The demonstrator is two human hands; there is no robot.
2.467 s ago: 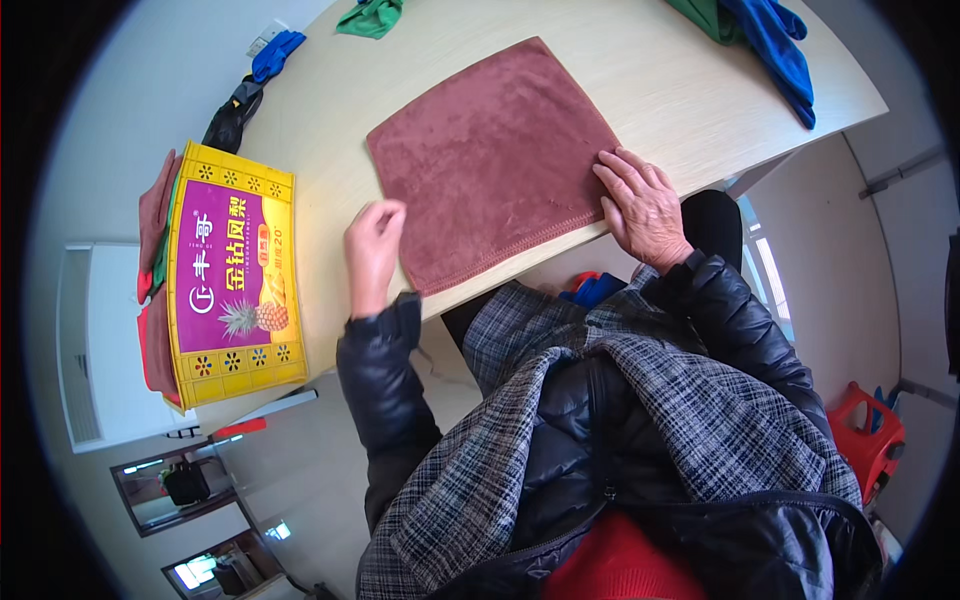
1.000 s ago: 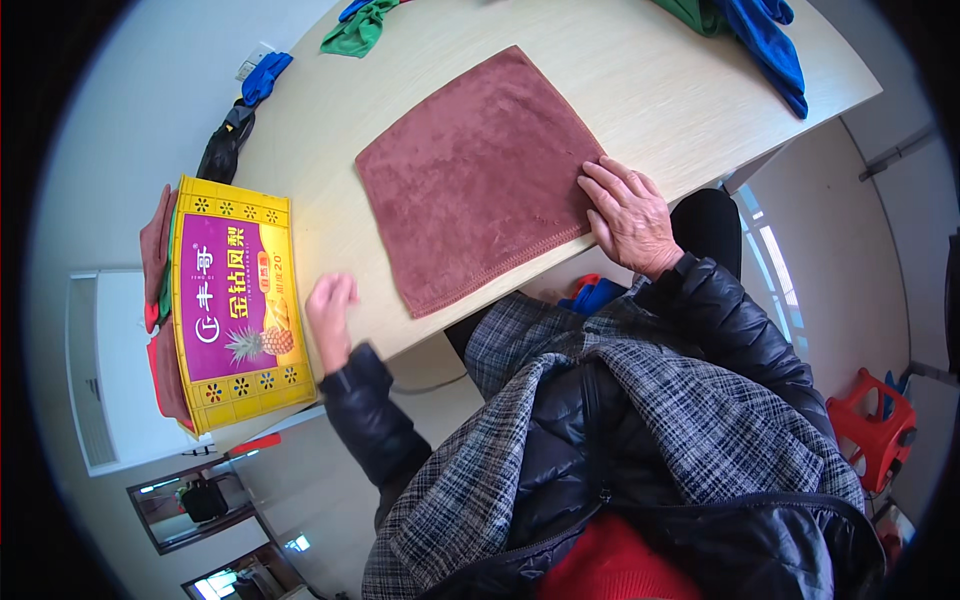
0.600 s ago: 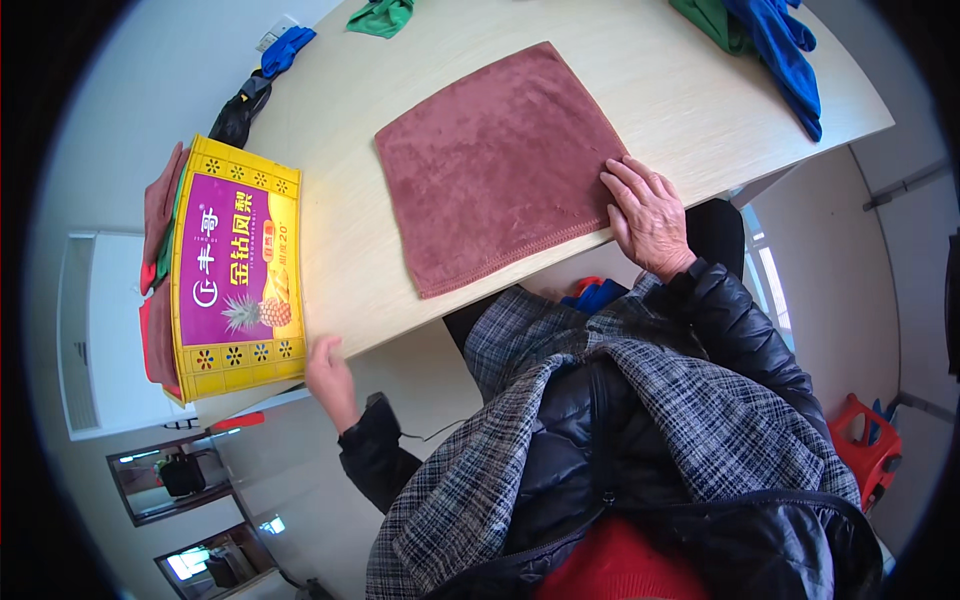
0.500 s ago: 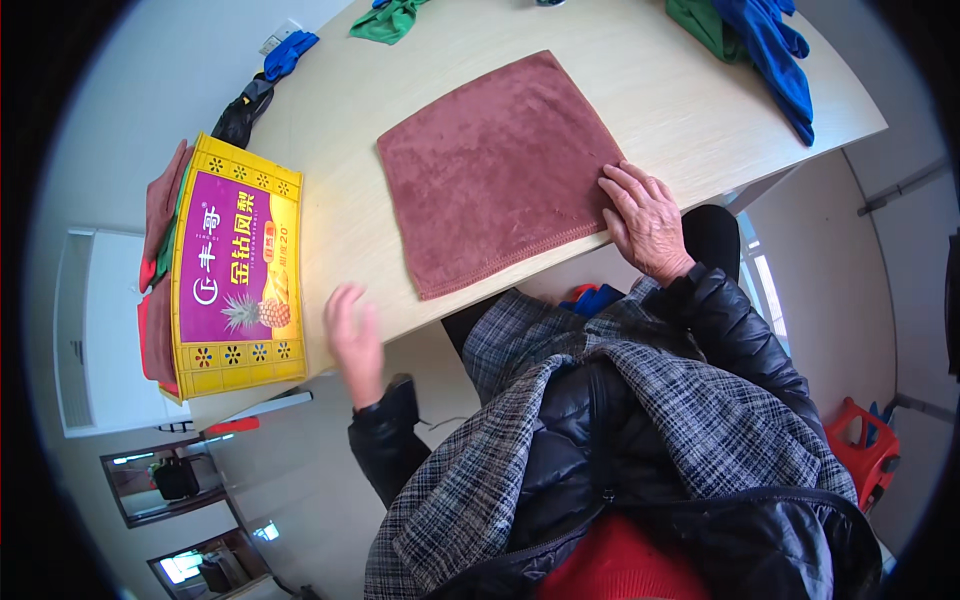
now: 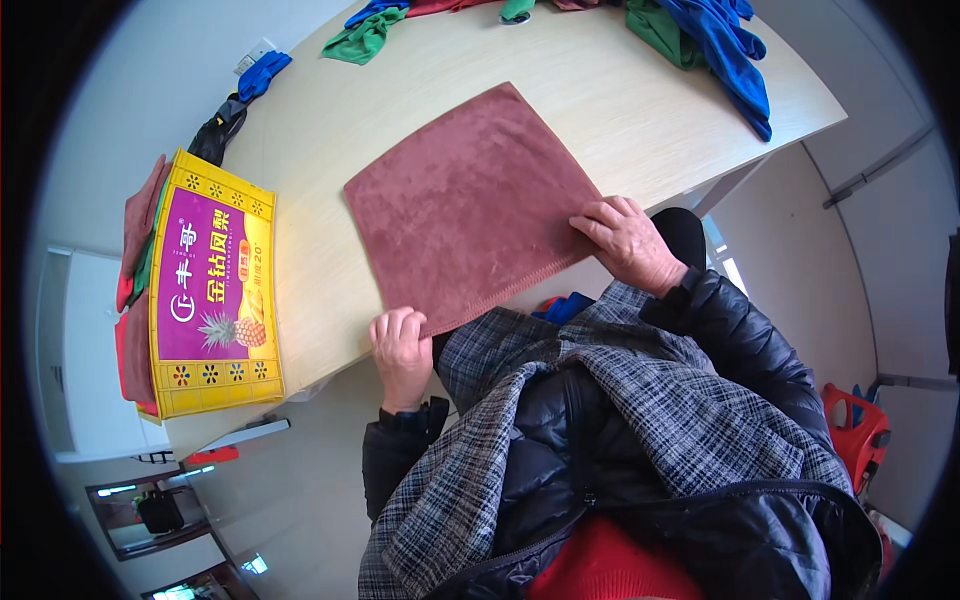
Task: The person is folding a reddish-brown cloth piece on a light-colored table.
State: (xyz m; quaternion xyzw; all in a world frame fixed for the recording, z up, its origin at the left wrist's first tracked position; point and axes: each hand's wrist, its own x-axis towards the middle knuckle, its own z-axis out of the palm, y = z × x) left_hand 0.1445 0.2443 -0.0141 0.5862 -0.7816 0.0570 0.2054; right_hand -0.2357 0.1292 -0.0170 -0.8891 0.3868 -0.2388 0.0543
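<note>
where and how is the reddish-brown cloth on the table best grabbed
Probably by both ends of the stitched near edge of the reddish-brown cloth, coming from the person's side, fingers above and thumbs below. That edge seems to reach past the rim of the table, so its underside looks reachable there. The left hand and right hand are at those two corners.

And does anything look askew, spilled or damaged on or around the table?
Nothing looks spilled or damaged. Minor oddities: the brown cloth seems to jut past the front edge of the table, between left hand and right hand; other cloths poke untidily beyond the yellow box.
</note>
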